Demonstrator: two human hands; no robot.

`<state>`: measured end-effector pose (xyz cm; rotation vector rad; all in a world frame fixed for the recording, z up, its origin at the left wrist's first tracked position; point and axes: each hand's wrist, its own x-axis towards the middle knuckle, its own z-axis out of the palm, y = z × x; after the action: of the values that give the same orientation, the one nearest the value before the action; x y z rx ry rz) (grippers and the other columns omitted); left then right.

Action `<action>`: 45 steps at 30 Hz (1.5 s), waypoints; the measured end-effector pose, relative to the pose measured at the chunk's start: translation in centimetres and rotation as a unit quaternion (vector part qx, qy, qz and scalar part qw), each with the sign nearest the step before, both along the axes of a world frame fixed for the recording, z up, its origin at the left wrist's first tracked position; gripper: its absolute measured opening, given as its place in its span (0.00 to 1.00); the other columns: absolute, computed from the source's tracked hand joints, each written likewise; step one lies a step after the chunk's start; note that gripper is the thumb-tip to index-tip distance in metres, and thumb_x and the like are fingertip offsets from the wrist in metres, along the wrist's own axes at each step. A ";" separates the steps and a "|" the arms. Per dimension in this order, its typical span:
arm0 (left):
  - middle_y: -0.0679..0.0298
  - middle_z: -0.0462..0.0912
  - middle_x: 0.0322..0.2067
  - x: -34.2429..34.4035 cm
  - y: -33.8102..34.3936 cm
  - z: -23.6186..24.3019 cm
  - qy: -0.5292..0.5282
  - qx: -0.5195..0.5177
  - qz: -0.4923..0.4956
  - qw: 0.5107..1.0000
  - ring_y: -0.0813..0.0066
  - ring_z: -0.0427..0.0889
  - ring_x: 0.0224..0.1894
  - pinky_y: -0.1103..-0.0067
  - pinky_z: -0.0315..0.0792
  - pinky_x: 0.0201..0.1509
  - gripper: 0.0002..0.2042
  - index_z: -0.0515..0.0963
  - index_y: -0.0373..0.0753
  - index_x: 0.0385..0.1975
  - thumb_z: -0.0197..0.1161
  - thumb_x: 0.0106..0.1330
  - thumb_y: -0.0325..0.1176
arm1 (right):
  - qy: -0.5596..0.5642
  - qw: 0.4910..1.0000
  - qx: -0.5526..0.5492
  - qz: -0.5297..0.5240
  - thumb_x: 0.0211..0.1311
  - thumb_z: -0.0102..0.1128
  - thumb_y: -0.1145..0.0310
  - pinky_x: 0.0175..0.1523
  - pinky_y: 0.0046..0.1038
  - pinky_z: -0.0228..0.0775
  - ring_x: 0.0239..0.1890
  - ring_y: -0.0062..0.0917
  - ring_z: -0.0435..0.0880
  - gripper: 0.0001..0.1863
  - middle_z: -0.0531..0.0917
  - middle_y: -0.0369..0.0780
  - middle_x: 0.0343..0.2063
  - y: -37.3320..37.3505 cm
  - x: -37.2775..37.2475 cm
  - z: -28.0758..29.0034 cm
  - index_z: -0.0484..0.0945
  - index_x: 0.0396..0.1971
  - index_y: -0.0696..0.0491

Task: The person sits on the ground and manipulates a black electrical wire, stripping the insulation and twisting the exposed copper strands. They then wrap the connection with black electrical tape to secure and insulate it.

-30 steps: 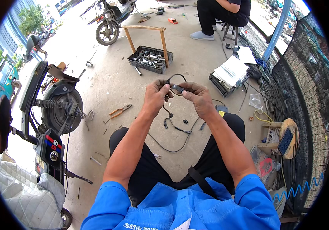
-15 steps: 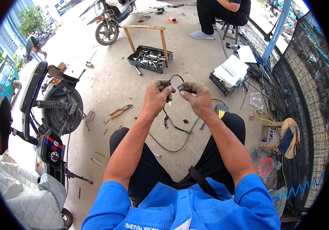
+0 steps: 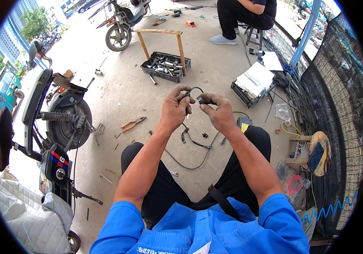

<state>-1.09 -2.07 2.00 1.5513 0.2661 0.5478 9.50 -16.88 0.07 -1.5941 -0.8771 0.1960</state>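
Both my hands are raised in front of me over the concrete floor, working on a black cable (image 3: 196, 88) that arches between them. My left hand (image 3: 175, 108) is closed in a pinch on the cable. In my right hand (image 3: 219, 112), thumb and fingers grip a small black connector (image 3: 201, 100), which looks joined to the cable. A small gap separates the fingertips of the two hands. Below them the black wiring (image 3: 197, 144) hangs down and loops over the floor between my knees, with small plugs along it.
Orange-handled pliers (image 3: 133, 124) lie left of my hands. Ahead stands a black tool crate (image 3: 163, 76) with a wooden handle. A crate with papers (image 3: 255, 80) is at the right, near a mesh fence. An electric scooter (image 3: 58, 163) stands left; a person (image 3: 249, 17) sits on a stool ahead.
My hands stay nearly in place; the left fingers have shifted slightly along the cable. The cable's arch between the hands looks a little lower and smaller.
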 end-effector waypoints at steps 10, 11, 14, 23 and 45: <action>0.64 0.82 0.33 0.1 0.8 -1.0 0.022 0.036 -0.062 0.997 0.86 0.74 0.24 0.85 0.68 0.28 0.08 0.78 0.35 0.43 0.52 0.71 0.21 | -0.057 0.998 -0.011 -0.035 0.52 0.69 0.75 0.51 0.32 0.73 0.43 0.31 0.85 0.18 0.86 0.45 0.37 -0.1 -0.5 1.1 0.80 0.46 0.60; 0.65 0.82 0.33 0.0 0.9 -1.0 0.042 0.060 -0.061 0.995 0.86 0.74 0.24 0.85 0.69 0.28 0.08 0.79 0.35 0.42 0.53 0.71 0.21 | -0.050 0.998 -0.023 -0.037 0.52 0.69 0.75 0.51 0.32 0.73 0.44 0.32 0.84 0.19 0.87 0.44 0.37 -0.2 -0.7 1.6 0.79 0.45 0.60; 0.66 0.82 0.31 0.2 -0.1 -0.9 0.034 0.132 0.007 0.991 0.82 0.76 0.27 0.83 0.72 0.31 0.07 0.82 0.32 0.42 0.59 0.68 0.23 | -0.089 0.995 -0.031 -0.042 0.51 0.69 0.75 0.50 0.34 0.73 0.44 0.34 0.84 0.19 0.87 0.43 0.35 -0.3 -0.9 1.7 0.78 0.45 0.60; 0.63 0.79 0.26 -0.1 -0.6 0.3 0.057 0.287 0.041 0.955 0.76 0.77 0.27 0.78 0.71 0.31 0.09 0.87 0.37 0.37 0.70 0.56 0.28 | -0.245 0.969 -0.032 -0.024 0.50 0.67 0.78 0.50 0.38 0.72 0.43 0.39 0.82 0.19 0.86 0.42 0.32 -0.3 -0.5 1.3 0.78 0.45 0.59; 0.63 0.77 0.24 0.2 -0.1 -1.4 0.013 0.278 0.016 0.960 0.78 0.74 0.26 0.78 0.68 0.29 0.09 0.87 0.36 0.36 0.66 0.58 0.26 | -0.289 0.955 -0.059 -0.001 0.51 0.63 0.78 0.48 0.40 0.71 0.39 0.40 0.80 0.19 0.86 0.42 0.30 -0.4 -1.2 1.8 0.77 0.46 0.57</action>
<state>-0.92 -2.14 0.64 2.1035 0.1623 0.6628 8.32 -17.27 1.84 -1.7966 -1.3300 -0.2414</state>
